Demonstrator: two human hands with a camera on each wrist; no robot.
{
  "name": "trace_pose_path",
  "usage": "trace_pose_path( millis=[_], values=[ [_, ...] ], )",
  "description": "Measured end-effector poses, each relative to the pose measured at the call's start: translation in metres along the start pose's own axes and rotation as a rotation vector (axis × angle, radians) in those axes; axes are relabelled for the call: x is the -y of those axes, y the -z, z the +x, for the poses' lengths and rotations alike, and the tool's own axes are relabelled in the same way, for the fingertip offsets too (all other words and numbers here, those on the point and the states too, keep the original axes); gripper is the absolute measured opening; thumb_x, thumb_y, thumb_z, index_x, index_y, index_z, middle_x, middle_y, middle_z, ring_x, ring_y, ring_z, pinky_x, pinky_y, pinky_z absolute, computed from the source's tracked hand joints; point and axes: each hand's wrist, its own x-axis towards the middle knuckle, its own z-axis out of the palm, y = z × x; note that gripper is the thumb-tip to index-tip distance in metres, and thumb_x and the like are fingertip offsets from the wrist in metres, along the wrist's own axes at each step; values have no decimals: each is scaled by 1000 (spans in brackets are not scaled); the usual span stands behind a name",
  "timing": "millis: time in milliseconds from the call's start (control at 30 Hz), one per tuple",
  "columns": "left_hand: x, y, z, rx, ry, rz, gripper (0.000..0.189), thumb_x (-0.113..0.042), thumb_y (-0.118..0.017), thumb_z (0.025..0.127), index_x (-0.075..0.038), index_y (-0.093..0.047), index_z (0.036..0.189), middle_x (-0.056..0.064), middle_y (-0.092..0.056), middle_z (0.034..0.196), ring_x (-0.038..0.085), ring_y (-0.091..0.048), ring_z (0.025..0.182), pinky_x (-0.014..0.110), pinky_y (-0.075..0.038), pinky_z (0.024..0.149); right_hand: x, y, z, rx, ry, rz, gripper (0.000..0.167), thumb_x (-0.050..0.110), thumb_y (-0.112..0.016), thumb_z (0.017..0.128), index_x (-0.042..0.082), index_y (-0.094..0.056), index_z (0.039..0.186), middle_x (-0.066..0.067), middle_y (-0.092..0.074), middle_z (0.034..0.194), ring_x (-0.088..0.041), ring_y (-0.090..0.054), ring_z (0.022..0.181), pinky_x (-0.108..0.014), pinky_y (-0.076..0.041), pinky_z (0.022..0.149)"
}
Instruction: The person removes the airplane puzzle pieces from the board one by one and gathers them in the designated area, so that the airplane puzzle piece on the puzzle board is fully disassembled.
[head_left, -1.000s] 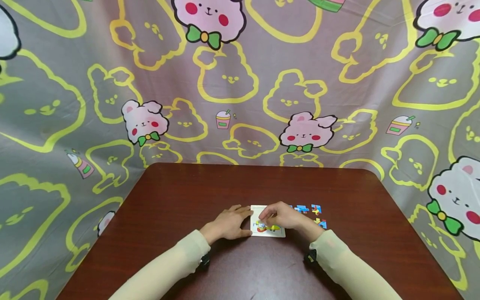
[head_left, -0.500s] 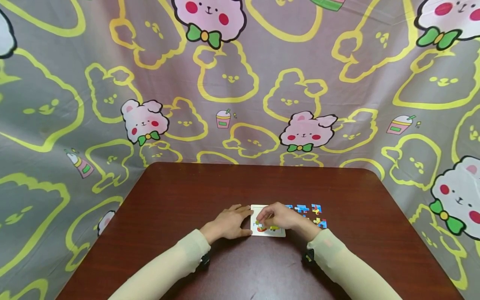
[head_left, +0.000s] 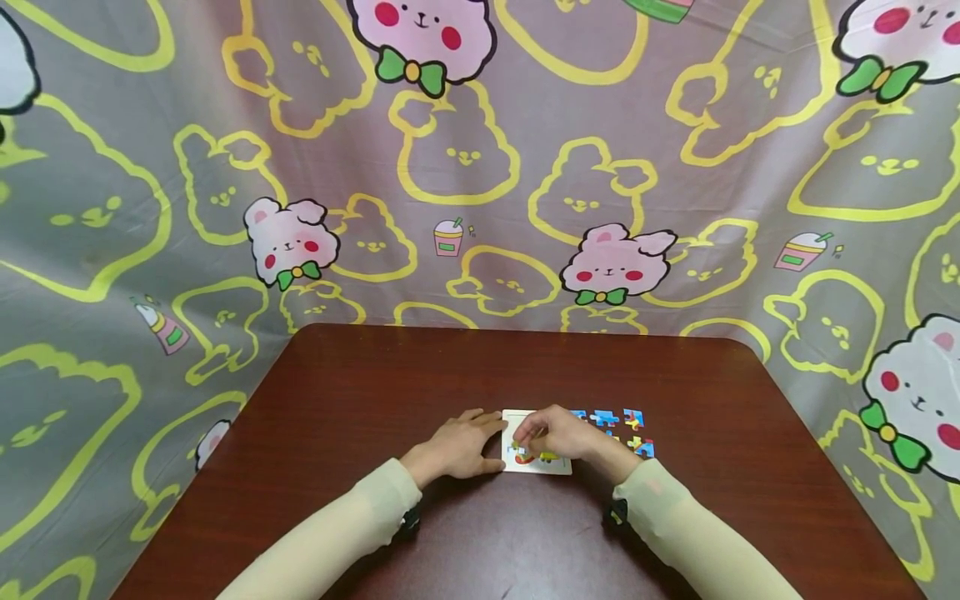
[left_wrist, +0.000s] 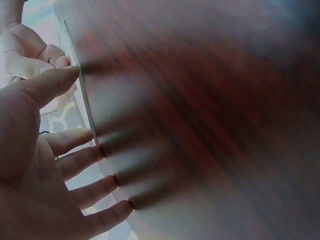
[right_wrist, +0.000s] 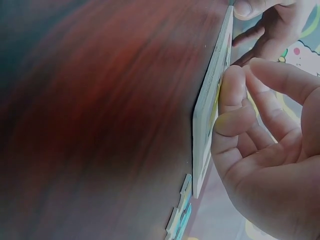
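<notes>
A white-bordered puzzle board (head_left: 512,421) lies flat on the table, with coloured picture parts showing beneath my right hand. My left hand (head_left: 456,447) is spread beside it, thumb and fingertips right at the board's left edge. Over the middle of the board is my right hand (head_left: 566,433), fingers bent. In the right wrist view, that hand's thumb tip and a fingertip meet close over the board (right_wrist: 204,132); I cannot tell whether a piece is pinched there. The left wrist view shows the left fingers (left_wrist: 102,192) straight, tips along the edge.
Loose jigsaw pieces, among them a blue piece (head_left: 603,418), a corner-like blue and red piece (head_left: 633,417) and a blue and yellow piece (head_left: 642,447), lie right of the board, partly behind my right forearm. A patterned cloth (head_left: 510,167) rises behind the dark red table (head_left: 375,375).
My right hand has shifted slightly left and its fingers have drawn closer together over the board. The left hand stays in place at the board's edge.
</notes>
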Motion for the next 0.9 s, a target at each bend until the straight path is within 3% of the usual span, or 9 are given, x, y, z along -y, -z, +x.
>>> trace_pose_path(
  millis=[167,400,633,900],
  values=[
    [0,-1,0,5,4,2,70,-53,-66,90,-19,-48,149,4,-43,158,33,-38,146,55,-43,110,-1,0,1,8,-12,-2,19,-4,-65,85,-1,-72,103,-15,-74,91,-11,-68,80,-23,-51,61],
    [-1,1,1,3,12,1,70,-53,-67,90,-19,-48,148,3,-43,158,33,-38,146,55,-43,110,-4,-1,3,-4,-4,76,25,-9,-64,81,-5,-71,105,-20,-73,91,-17,-71,77,-23,-51,60],
    [-2,2,0,11,18,-5,71,-54,-66,90,-20,-48,149,3,-43,158,32,-37,147,56,-43,110,-3,-2,4,-51,-18,41,25,-6,-68,80,-3,-74,104,-16,-75,90,-10,-65,78,-21,-51,64],
    [0,1,1,17,20,-1,71,-55,-66,90,-20,-47,149,2,-42,158,31,-37,147,55,-43,110,-1,-4,4,-70,-7,29,22,-7,-69,79,-2,-75,100,-17,-74,87,-11,-64,77,-21,-51,64]
  ],
)
